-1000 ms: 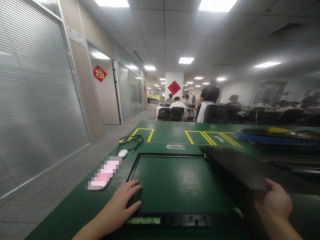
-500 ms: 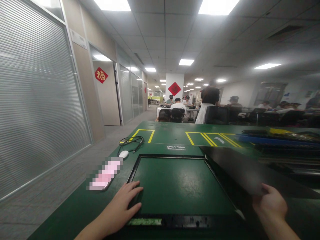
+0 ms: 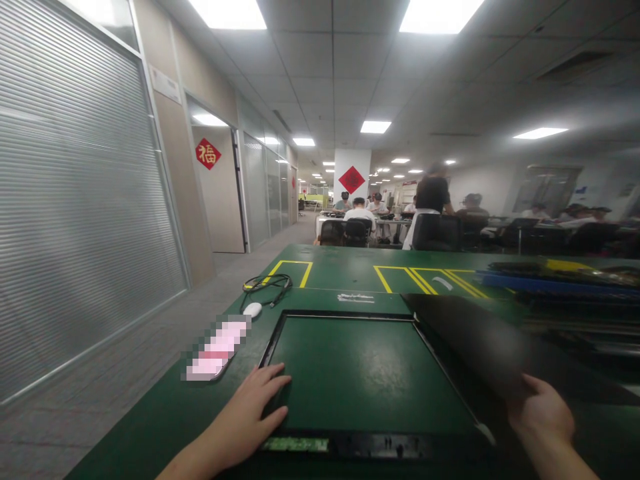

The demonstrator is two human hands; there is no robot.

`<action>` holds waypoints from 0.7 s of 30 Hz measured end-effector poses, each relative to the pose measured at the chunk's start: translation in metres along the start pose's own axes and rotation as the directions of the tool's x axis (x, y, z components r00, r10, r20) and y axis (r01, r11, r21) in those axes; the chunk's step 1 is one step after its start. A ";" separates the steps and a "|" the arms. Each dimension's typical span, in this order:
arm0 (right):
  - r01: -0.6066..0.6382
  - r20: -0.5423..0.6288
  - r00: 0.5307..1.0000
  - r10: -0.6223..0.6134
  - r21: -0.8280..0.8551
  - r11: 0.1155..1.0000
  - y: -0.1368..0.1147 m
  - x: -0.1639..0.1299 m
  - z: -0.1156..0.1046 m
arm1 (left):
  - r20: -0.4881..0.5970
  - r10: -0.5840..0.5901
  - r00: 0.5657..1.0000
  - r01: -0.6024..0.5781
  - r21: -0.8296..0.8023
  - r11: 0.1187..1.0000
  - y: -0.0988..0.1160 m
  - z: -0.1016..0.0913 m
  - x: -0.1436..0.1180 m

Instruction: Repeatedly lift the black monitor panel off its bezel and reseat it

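A black rectangular frame [image 3: 345, 315] lies flat on the green table [image 3: 160, 413], with the green surface showing through its opening. My left hand [image 3: 253, 410] rests flat on the frame's near left corner, fingers spread. My right hand [image 3: 543, 413] grips the near edge of a dark thin panel [image 3: 475, 337], which is held tilted just right of the frame and above the table. A narrow green circuit strip [image 3: 295, 443] sits in the frame's near edge.
A white mouse [image 3: 253, 309] with a coiled black cable [image 3: 267, 285] lies at the far left, beside a pink object [image 3: 217, 348]. Stacked dark and blue trays [image 3: 555, 283] fill the right side. Yellow tape marks [image 3: 425, 277] cross the far table. Seated and standing people work beyond.
The dark panel in my right hand has dropped slightly and shifted right. My left hand stays on the frame. The view has drifted a little.
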State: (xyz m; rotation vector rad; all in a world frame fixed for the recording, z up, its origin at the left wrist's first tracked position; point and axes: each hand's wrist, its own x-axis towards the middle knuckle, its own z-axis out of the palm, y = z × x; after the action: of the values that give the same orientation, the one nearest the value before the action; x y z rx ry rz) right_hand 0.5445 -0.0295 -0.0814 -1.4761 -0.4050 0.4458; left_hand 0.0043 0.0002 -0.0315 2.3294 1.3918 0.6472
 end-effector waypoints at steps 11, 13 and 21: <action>-0.296 -0.073 0.937 0.341 0.353 0.887 -0.022 0.000 0.010 | 0.050 -0.026 0.998 0.022 0.083 0.996 0.005 -0.001 -0.002; -0.317 -0.048 0.933 0.358 0.365 0.876 -0.023 0.000 0.009 | 0.058 -0.031 0.998 0.026 0.081 0.996 0.010 -0.004 -0.002; -0.353 0.020 0.927 0.374 0.379 0.855 -0.027 -0.003 0.006 | 0.062 -0.020 0.998 0.014 0.088 0.996 0.004 0.000 0.001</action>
State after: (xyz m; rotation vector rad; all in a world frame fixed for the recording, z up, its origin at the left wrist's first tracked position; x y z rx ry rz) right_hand 0.5399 -0.0266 -0.0545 -1.1802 0.0155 0.7413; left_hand 0.0074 -0.0004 -0.0292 2.3807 1.4377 0.5135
